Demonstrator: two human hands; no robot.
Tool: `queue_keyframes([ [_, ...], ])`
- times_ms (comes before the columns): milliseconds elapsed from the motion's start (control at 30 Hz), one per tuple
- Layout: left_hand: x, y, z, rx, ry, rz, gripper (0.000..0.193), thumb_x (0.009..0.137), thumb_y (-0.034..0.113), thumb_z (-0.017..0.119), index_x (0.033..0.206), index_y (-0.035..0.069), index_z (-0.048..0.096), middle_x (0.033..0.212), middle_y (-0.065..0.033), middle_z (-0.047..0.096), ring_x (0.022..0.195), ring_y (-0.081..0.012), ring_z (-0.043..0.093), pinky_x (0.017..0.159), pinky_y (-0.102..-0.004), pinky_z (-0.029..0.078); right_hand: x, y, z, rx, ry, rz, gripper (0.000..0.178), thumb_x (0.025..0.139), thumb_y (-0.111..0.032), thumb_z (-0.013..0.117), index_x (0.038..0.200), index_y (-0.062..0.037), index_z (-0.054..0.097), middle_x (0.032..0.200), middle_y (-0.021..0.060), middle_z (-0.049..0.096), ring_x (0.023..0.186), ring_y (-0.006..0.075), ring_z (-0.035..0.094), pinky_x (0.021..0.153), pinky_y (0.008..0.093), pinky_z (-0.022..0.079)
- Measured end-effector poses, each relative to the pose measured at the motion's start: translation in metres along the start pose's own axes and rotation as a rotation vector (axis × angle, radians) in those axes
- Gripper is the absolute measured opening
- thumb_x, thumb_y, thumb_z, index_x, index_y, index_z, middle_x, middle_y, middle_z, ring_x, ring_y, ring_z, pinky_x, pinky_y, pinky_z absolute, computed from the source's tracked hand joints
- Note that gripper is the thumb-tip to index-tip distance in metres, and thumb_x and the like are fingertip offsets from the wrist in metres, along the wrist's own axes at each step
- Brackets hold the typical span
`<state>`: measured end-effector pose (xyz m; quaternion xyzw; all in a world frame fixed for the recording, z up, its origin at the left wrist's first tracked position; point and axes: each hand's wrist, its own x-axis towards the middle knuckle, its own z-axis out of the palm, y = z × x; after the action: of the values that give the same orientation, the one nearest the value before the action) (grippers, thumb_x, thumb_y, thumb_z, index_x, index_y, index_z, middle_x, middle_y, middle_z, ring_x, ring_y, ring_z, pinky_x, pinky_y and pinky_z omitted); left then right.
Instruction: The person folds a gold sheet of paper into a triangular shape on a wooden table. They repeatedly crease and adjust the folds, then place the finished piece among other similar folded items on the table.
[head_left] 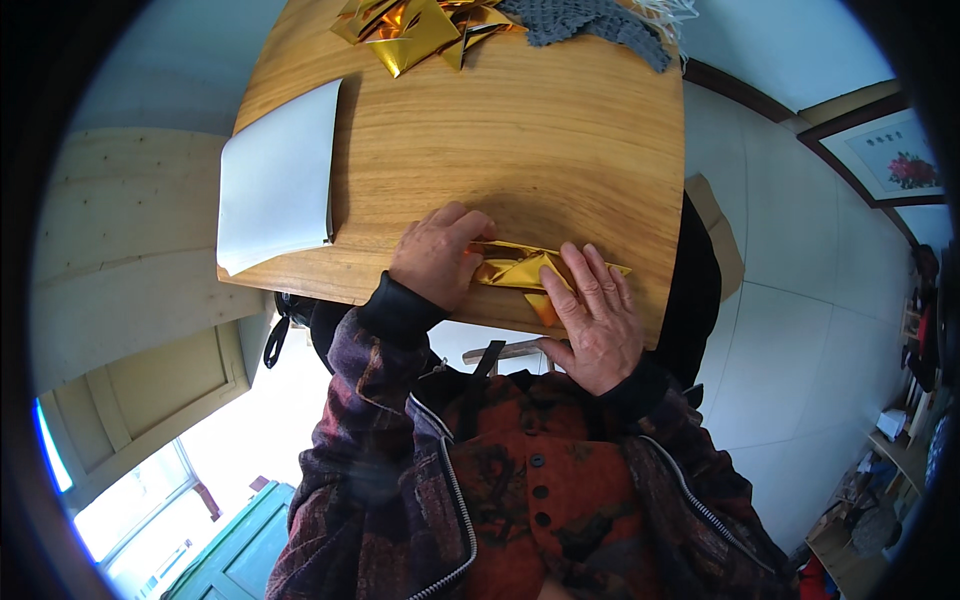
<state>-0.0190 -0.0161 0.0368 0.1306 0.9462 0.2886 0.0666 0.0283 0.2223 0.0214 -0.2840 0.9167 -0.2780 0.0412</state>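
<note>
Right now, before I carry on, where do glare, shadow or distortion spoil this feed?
Head view: bright glints break up the folded gold foil at the left hand and right hand; soft shadow darkens the wooden tabletop just beyond them; the lower-left floor washes out white; fisheye bends the tabletop's edges.

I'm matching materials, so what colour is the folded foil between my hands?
The folded foil is shiny gold, best seen in the head view.

Wooden table. Left edge: white paper sheaf. Far side: heap of folded gold foil, grey textured cloth beside it, white strands by right corner. Near edge: creased gold foil piece
</note>
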Motion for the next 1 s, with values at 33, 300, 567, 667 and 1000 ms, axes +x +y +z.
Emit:
queue_keyframes([
  [33,0.0,0.0,0.0,-0.005,0.001,0.002,0.024,0.075,0.0,0.063,0.098,0.005,0.061,0.093,-0.0118,0.06,0.089,-0.0314,0.062,0.077,-0.0398,0.051,0.001,-0.001,0.001,-0.005,-0.001,-0.002,0.094,0.061,-0.025,0.086,0.143,-0.0179,0.042,0.153,0.0103,0.031,0.14,0.0328,0.031,0.111,0.0482,0.03],
  [300,0.001,0.0,-0.001,0.002,-0.022,-0.008,0.023,0.074,0.0,0.064,0.097,0.006,0.061,0.093,-0.0118,0.061,0.088,-0.0318,0.062,0.076,-0.0389,0.051,0.007,-0.003,0.006,-0.023,-0.052,-0.016,0.094,0.063,-0.031,0.085,0.145,-0.021,0.04,0.156,0.0118,0.023,0.144,0.0361,0.021,0.113,0.0524,0.025],
  [567,0.003,0.001,-0.001,0.008,-0.018,-0.016,0.022,0.074,0.0,0.064,0.095,0.006,0.062,0.091,-0.0113,0.061,0.087,-0.0315,0.062,0.075,-0.0395,0.051,0.006,-0.002,0.01,-0.067,-0.054,-0.019,0.098,0.063,-0.031,0.085,0.147,-0.0212,0.036,0.156,0.0128,0.024,0.144,0.0359,0.021,0.114,0.052,0.024],
  [667,0.004,0.0,-0.001,0.02,-0.011,-0.006,0.021,0.073,0.001,0.065,0.094,0.005,0.062,0.09,-0.0112,0.061,0.087,-0.0312,0.062,0.076,-0.0396,0.051,0.006,-0.002,0.011,-0.077,-0.05,-0.018,0.098,0.063,-0.032,0.085,0.147,-0.021,0.036,0.155,0.0131,0.025,0.144,0.0357,0.021,0.114,0.0517,0.024],
  [1000,0.002,0.004,-0.002,0.073,-0.003,-0.03,0.021,0.074,0.004,0.067,0.094,0.01,0.064,0.093,-0.0075,0.059,0.095,-0.0301,0.056,0.084,-0.0412,0.045,0.006,-0.001,0.011,-0.085,-0.059,-0.016,0.097,0.063,-0.032,0.085,0.146,-0.0205,0.036,0.155,0.013,0.026,0.144,0.0352,0.022,0.114,0.0508,0.024],
])
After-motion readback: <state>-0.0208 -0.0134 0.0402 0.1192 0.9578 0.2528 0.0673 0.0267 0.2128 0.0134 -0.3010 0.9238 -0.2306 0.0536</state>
